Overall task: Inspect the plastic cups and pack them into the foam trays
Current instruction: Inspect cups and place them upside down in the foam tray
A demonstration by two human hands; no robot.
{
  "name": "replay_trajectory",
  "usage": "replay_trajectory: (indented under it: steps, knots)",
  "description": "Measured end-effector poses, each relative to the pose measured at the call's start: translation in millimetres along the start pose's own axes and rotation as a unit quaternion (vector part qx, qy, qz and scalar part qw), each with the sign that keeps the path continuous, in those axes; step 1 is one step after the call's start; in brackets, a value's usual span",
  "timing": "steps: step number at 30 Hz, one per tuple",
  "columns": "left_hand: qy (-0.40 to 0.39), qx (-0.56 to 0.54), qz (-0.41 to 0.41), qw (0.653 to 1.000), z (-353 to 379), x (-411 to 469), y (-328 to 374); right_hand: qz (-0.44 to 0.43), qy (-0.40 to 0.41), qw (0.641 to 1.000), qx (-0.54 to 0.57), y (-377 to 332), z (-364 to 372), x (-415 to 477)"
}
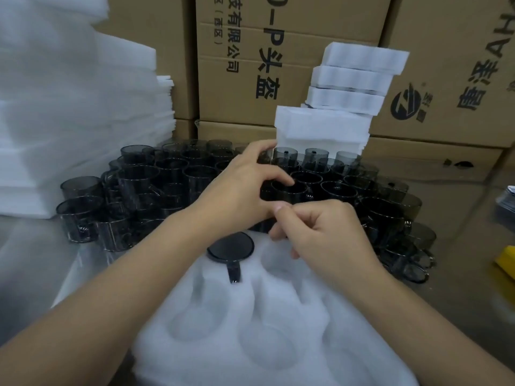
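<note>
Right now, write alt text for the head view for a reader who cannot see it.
A left hand curls round a dark cup at the far edge of a foam tray, the right hand curled at its near side. One packed cup sits in a tray pocket; loose cups crowd behind, before foam stacks and boxes.

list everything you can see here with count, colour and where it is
foam tray: one, white, nearest the person, most pockets unfilled
loose cups: dozens, smoky dark, crowded behind the tray
held cup: one, smoky dark, between both hands
packed cup: one, dark, in a far tray pocket
foam sheets: one tall stack, white, left
foam blocks: one leaning stack, white, back right
cardboard boxes: several, brown, printed, along the back
yellow thing: one, right edge, cut off
left hand: one, grips the held cup
right hand: one, fingers curled on the held cup
</note>
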State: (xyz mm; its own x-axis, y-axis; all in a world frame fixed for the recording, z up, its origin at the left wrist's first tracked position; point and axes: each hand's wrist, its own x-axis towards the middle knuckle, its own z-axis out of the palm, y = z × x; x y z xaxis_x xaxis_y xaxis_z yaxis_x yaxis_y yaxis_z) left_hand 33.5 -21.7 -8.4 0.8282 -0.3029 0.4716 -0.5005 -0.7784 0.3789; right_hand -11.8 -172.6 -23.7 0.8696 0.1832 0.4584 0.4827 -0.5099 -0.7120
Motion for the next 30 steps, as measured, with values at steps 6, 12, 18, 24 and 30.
replay_trajectory:
  steps: [6,12,18,24,30]
  knots:
    - [0.015,-0.011,-0.005,1.000,13,-10,-6,0.033,-0.017,0.999,0.015,0,-1,0]
    - [0.011,-0.011,-0.012,1.000,18,-10,-7,0.027,-0.022,0.999,0.020,1,-1,0]
    - [0.023,-0.032,0.010,0.999,18,-17,-6,0.014,-0.016,0.999,0.032,4,0,1]
    - [0.157,-0.095,0.013,0.983,13,-22,-3,-0.017,0.121,0.985,0.117,6,-4,7]
    - [0.225,-0.101,0.077,0.966,9,-26,0,0.075,0.132,0.956,0.250,9,-5,14]
